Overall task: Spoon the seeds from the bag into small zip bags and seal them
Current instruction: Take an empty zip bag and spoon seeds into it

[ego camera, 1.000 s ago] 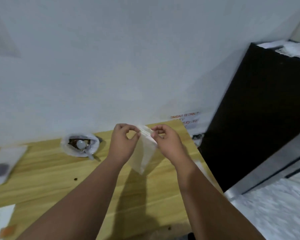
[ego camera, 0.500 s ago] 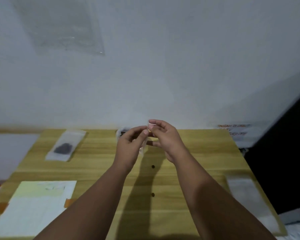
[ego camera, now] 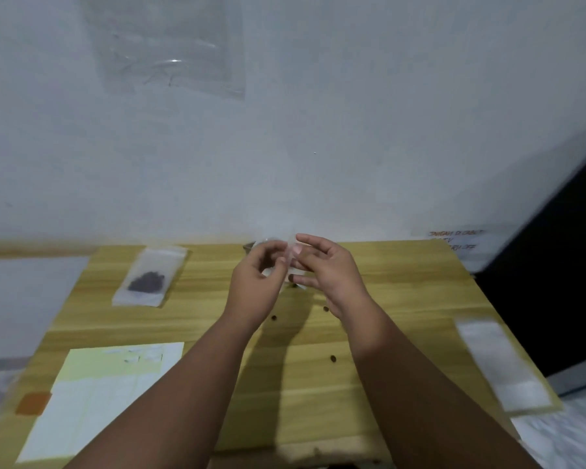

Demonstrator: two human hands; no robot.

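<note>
Since a second ago the small zip bag [ego camera: 289, 253] has been brought up from hanging flat below the fingers and is now bunched between the fingertips. The view has also been swung to the left, so that more of the tabletop [ego camera: 386, 299] is seen.

The bag is held above the far middle of the tabletop, clear of the wood. The grip of the left hand [ego camera: 257, 275] is closed on it, with thumb and forefinger pinched on its left side and the other fingers curled. The grip of the right hand [ego camera: 325, 269] is looser: the thumb is pressed on the bag's right side against the forefinger, and the remaining fingers are spread. Whether the bag's mouth is open cannot be told through the blur.

Just behind the hands, at the far edge, a sliver of the seed bag [ego camera: 249, 246] is seen; the rest is hidden. A filled zip bag [ego camera: 149, 279] with dark seeds is laid flat at the far left. A stack of empty zip bags [ego camera: 498, 363] is laid along the right edge. A few loose seeds [ego camera: 333, 359] are scattered near the forearms. A paper sheet [ego camera: 99, 401] is laid at the near left, with orange tape [ego camera: 33, 402] beside it. A clear plastic sheet [ego camera: 170, 45] is fixed to the wall [ego camera: 386, 113].
</note>
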